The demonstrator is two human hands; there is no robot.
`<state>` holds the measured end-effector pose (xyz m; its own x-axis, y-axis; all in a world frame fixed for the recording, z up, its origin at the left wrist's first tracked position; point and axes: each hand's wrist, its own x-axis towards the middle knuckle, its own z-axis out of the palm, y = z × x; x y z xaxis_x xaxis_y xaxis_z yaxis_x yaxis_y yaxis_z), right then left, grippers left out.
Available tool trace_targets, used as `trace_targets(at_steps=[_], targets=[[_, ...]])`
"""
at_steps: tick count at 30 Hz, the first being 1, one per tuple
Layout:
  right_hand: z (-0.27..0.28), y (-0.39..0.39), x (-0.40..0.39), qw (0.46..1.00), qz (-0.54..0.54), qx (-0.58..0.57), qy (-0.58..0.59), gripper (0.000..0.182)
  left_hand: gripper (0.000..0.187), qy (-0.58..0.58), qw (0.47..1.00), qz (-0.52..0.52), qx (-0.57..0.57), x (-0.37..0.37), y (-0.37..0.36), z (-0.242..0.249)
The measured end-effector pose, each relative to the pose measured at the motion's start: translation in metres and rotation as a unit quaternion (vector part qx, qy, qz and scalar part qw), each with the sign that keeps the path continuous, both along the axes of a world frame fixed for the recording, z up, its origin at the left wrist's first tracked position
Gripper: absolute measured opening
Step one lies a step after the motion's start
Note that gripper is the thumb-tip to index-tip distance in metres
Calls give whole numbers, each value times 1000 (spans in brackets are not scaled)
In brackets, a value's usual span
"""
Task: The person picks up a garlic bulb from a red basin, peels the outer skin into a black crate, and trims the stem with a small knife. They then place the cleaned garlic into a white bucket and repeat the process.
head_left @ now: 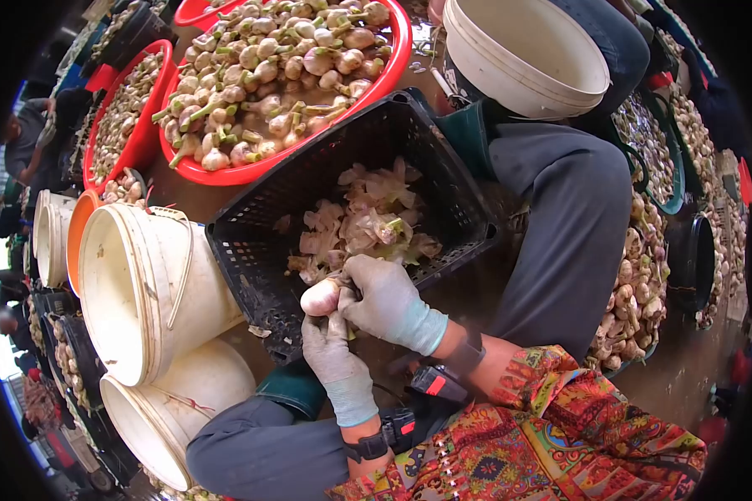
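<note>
Nearby, black crate [259, 242], white buckets [134, 292], garlic tub [376, 92].

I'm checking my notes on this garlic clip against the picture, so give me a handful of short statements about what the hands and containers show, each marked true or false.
1. Both hands wear grey gloves. True: the left hand and the right hand are gloved.
2. The hands hold a garlic bulb between them. True.
3. The black crate is packed with whole stemmed bulbs. False: it holds loose papery garlic skins.
4. The red basin holds garlic bulbs with stems. True.
5. The white bucket beside the crate is full of garlic. False: no garlic shows inside it.
6. The bulb is held over the red basin. False: it is at the crate's near edge.
</note>
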<state>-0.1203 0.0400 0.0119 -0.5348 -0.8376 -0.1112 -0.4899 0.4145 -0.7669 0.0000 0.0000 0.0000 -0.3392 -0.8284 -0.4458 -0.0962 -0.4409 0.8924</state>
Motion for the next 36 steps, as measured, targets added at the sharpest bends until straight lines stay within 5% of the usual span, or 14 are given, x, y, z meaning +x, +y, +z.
trace_targets(at_steps=[2, 5, 8, 11, 13, 15, 18, 21, 25, 28, 30, 33, 36], targets=[[4, -3, 0, 946, -105, -74, -298, 22, 32, 77, 996, -6, 50, 10, -2, 8], [-3, -2, -28, 821, -140, -118, -540, 12, 31, 70, 993, 30, 89, -7, 0, -7], [-11, 3, -43, 718, -116, -250, -639, 8, 33, 62, 990, 54, 110, 6, -4, -22], [-22, 7, -63, 621, -226, -319, -680, 10, 35, 120, 983, 47, 129, 16, -9, -33], [-32, 6, -65, 645, -284, -296, -644, 15, 33, 185, 970, 82, 136, 17, -9, -33], [-34, 1, -58, 853, -240, -151, -438, 24, 34, 242, 955, 81, 152, 17, -12, -30], [-45, -6, -38, 943, -185, -159, -226, 24, 34, 344, 919, 98, 166, 18, -11, -15], [-43, 1, -35, 910, -177, -95, -363, 19, 29, 417, 873, 192, 164, 37, -7, 16], [-40, -6, -29, 908, -147, -128, -371, 17, 28, 495, 826, 263, 61, 84, -33, 86], [-38, -2, -28, 931, -144, -144, -301, 16, 27, 614, 755, 218, -74, 136, -97, 129], [-70, -7, -25, 950, -132, -204, -197, 19, 49, 617, 700, 328, -148, 138, -132, 142], [-13, -8, -18, 898, -158, -158, -378, 23, 49, 378, 865, 163, -286, 50, -159, 140], [-50, -6, -18, 912, -137, -181, -341, 25, 39, 155, 971, -55, -176, -76, -168, 136]])
